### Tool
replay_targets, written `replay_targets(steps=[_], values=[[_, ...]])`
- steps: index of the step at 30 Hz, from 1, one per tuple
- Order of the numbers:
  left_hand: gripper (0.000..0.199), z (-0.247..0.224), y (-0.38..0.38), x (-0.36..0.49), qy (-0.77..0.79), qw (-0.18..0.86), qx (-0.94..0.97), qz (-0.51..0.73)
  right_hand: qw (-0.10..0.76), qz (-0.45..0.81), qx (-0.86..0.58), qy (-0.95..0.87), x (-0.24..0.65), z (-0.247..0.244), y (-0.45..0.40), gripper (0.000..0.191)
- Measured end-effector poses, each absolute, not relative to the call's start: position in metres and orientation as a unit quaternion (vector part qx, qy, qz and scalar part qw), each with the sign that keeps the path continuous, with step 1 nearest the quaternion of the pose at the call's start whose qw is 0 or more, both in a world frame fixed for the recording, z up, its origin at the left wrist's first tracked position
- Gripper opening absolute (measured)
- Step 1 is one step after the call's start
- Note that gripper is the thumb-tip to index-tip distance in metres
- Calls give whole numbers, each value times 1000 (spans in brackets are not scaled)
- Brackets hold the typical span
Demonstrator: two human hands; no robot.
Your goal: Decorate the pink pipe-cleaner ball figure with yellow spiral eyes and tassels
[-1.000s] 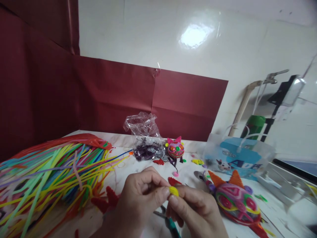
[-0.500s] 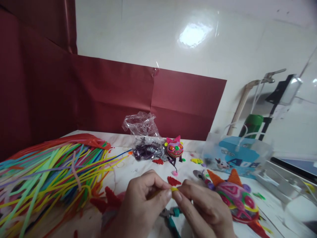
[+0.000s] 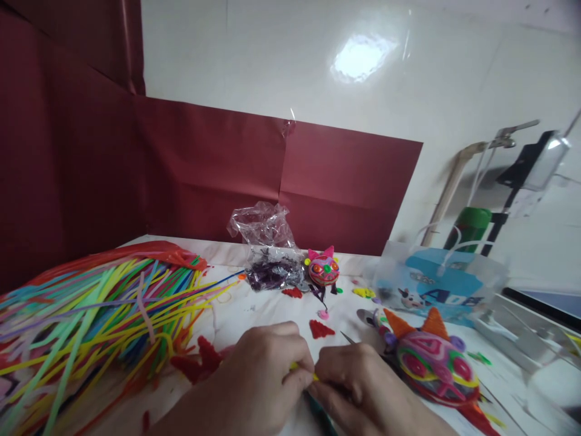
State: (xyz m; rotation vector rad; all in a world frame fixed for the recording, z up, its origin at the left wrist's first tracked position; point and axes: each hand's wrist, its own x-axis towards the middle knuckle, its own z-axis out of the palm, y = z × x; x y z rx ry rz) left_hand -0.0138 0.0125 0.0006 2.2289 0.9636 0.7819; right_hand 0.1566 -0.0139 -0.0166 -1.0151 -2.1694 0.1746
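Near the bottom centre of the head view, my left hand [image 3: 267, 375] and my right hand [image 3: 363, 384] meet, fingertips almost touching. Both pinch a small yellow piece [image 3: 315, 376], mostly hidden between the fingers. Teal-handled pliers [image 3: 321, 415] lie beneath the hands, largely covered. Just beyond the fingertips is a red fuzzy piece [image 3: 321, 329]. Left of my left hand sits a red fuzzy pointed shape [image 3: 198, 361]. A large colourful animal face with orange ears [image 3: 438, 363] lies right of my right hand.
Many coloured pipe cleaners [image 3: 118, 315] spread over the left side. Farther back are a clear plastic bag [image 3: 272, 266] with dark contents and a small pink-eared face [image 3: 324, 268]. A translucent blue bag [image 3: 440, 275] and a white power strip [image 3: 508, 339] are at the right.
Both hands have turned so their backs show more, and they cover more of the pliers. The yellow piece is less visible between the fingers. The view has shifted slightly.
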Motion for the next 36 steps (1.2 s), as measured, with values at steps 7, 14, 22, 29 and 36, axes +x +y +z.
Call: replay_targets(steps=[7, 14, 22, 29, 36], values=[[12, -1, 17, -10, 346, 409, 750, 388, 399, 75, -378, -832, 158, -17, -10, 42], [13, -12, 20, -6, 303, 523, 661, 445, 465, 102, -353, -806, 155, -17, -10, 36], [18, -18, 13, 1, 214, 625, 566, 492, 556, 109, -326, -757, 145, -32, -8, 24], [13, 0, 14, -10, 371, 334, 767, 402, 376, 119, -416, -820, 150, -20, -7, 26], [15, -3, 17, -8, 367, 320, 779, 395, 386, 72, -396, -830, 154, -21, -6, 32]])
